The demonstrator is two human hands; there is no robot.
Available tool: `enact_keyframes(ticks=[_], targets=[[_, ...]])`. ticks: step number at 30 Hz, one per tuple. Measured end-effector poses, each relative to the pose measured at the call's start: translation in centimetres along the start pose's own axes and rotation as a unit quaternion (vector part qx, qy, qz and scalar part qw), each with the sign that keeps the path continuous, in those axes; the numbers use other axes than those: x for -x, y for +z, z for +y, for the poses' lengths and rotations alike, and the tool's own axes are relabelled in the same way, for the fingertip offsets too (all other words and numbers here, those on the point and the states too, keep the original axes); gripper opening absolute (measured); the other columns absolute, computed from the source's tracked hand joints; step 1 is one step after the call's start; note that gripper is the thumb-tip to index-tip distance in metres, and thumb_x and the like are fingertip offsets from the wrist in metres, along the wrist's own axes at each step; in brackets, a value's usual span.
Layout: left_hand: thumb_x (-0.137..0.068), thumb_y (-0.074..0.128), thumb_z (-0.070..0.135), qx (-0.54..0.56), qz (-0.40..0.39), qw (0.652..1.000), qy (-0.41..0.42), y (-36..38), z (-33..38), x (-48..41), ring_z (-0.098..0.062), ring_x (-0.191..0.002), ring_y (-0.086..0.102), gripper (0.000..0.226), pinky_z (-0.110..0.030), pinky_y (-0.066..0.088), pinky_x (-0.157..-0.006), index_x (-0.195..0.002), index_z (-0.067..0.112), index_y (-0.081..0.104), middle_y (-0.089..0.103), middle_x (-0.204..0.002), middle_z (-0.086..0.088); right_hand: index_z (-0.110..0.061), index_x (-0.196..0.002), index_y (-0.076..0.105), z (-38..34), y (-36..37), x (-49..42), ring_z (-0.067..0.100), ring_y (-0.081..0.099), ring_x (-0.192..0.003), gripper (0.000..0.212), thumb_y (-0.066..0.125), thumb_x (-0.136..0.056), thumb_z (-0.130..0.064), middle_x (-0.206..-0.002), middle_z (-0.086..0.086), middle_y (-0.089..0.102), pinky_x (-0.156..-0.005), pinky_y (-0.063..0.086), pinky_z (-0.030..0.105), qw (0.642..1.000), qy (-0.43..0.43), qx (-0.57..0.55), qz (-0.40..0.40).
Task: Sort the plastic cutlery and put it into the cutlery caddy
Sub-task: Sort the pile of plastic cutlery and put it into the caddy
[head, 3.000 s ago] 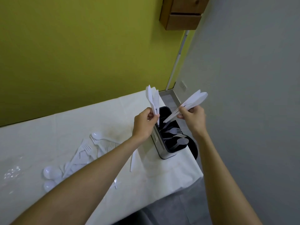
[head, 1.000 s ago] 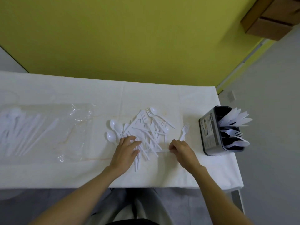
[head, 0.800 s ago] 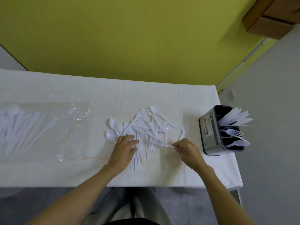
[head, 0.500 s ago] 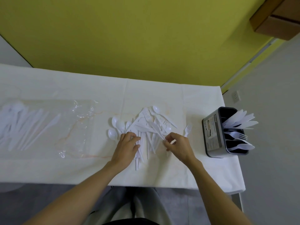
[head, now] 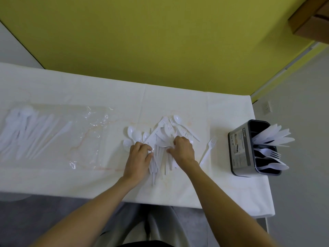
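A loose pile of white plastic cutlery [head: 168,130], with spoons, forks and knives mixed, lies on the white tablecloth [head: 178,97]. My left hand [head: 139,158] rests on the pile's left side, its fingers pinched around several handles. My right hand [head: 183,151] is close beside it, fingers curled down over other pieces in the pile. The dark cutlery caddy [head: 239,152] stands upright at the table's right end. It holds knives in the far compartment, forks in the middle one and spoons in the near one. A single fork [head: 208,150] lies between the pile and the caddy.
A clear plastic bag [head: 53,134] with more white cutlery lies flat on the left of the table. The table's near edge runs just below my wrists, and its right edge is just past the caddy. A yellow wall stands behind the table.
My right hand has moved left from near the single fork onto the pile, close to my left hand. My left hand has stayed on the pile. Before that both hands put knives into the caddy.
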State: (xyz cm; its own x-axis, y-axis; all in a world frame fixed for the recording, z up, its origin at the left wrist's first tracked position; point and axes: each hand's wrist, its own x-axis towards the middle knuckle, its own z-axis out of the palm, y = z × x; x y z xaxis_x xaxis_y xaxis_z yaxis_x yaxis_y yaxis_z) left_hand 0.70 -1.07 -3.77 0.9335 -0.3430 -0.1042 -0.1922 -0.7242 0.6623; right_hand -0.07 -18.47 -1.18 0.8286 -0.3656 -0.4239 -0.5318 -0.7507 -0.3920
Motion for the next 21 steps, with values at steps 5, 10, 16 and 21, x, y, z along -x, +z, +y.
enact_keyframes(ticks=[5, 10, 16, 21], targets=[[-0.078, 0.070, 0.049, -0.023, -0.044, 0.991, -0.122, 0.6, 1.5, -1.5, -0.015, -0.079, 0.052, 0.036, -0.028, 0.045, -0.061, -0.069, 0.017, 0.057, 0.053, -0.076, 0.006, -0.011, -0.058, 0.042, 0.8, -0.3, 0.0, 0.015, 0.043, -0.051, 0.036, 0.069, -0.082, -0.015, -0.060, 0.003, 0.043, -0.050, 0.034, 0.019, 0.998, 0.047, -0.031, -0.032], [-0.081, 0.069, 0.024, 0.005, -0.063, 0.984, -0.166, 0.6, 2.2, -1.6, -0.014, -0.043, 0.038, 0.051, -0.025, 0.034, -0.046, -0.042, 0.014, 0.036, 0.038, -0.043, 0.002, -0.008, -0.052, 0.050, 1.8, -1.6, 0.3, 0.019, 0.049, -0.051, 0.034, 0.068, -0.080, -0.014, -0.053, 0.006, 0.056, -0.054, 0.045, 0.023, 0.977, 0.113, -0.179, -0.039], [-0.079, 0.059, 0.012, 0.084, -0.034, 0.976, -0.198, -0.3, 2.3, -0.9, -0.016, -0.050, 0.041, 0.023, -0.028, 0.036, -0.051, -0.060, -0.001, 0.052, 0.047, -0.055, -0.008, 0.001, -0.081, 0.067, 2.4, -2.3, 0.8, 0.012, 0.054, -0.053, 0.019, 0.070, -0.084, -0.018, -0.066, 0.004, 0.066, -0.052, 0.045, 0.019, 0.945, 0.143, -0.295, -0.021], [-0.086, 0.059, 0.014, 0.120, -0.012, 0.971, -0.205, -1.0, 1.8, -0.2, -0.015, -0.060, 0.053, 0.011, -0.028, 0.045, -0.060, -0.081, 0.005, 0.055, 0.057, -0.067, -0.002, 0.005, -0.089, 0.062, 1.0, -0.2, 1.2, 0.020, 0.055, -0.066, 0.027, 0.073, -0.078, -0.017, -0.077, 0.016, 0.062, -0.059, 0.047, 0.027, 0.968, 0.123, -0.218, 0.002]])
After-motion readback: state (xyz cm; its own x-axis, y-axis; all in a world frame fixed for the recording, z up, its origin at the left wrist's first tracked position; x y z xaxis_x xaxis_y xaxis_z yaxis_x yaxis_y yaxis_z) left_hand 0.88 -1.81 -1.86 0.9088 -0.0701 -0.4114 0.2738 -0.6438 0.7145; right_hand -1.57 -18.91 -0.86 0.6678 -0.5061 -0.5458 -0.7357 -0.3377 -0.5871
